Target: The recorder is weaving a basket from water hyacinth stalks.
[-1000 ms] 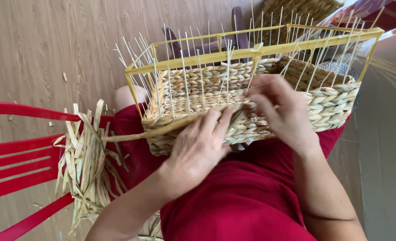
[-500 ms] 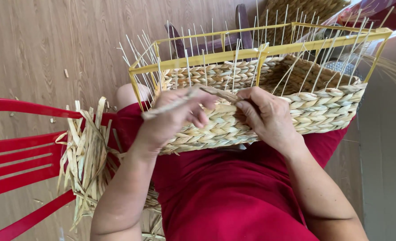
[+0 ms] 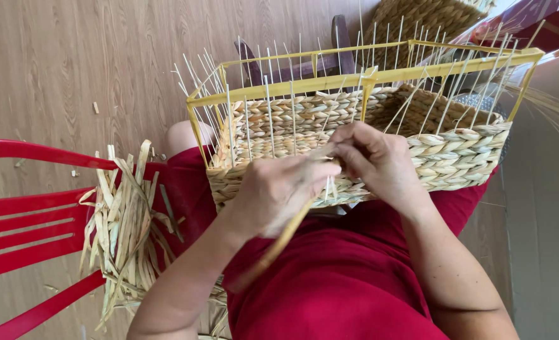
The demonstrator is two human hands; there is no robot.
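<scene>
1. A half-woven basket point(image 3: 355, 126) rests on the person's lap, its yellow frame point(image 3: 330, 82) standing above the plaited wall, thin upright sticks poking through.
2. The left hand point(image 3: 279, 192) sits against the near wall of the basket, fingers closed around a long straw strand point(image 3: 279, 242) that trails down over the red clothing.
3. The right hand point(image 3: 377, 160) is just beside it, fingers pinched together on the same strand at the weave.
4. A bundle of loose straw point(image 3: 125, 226) lies on the red chair point(image 3: 21, 220) to the left, well apart from both hands.
</scene>
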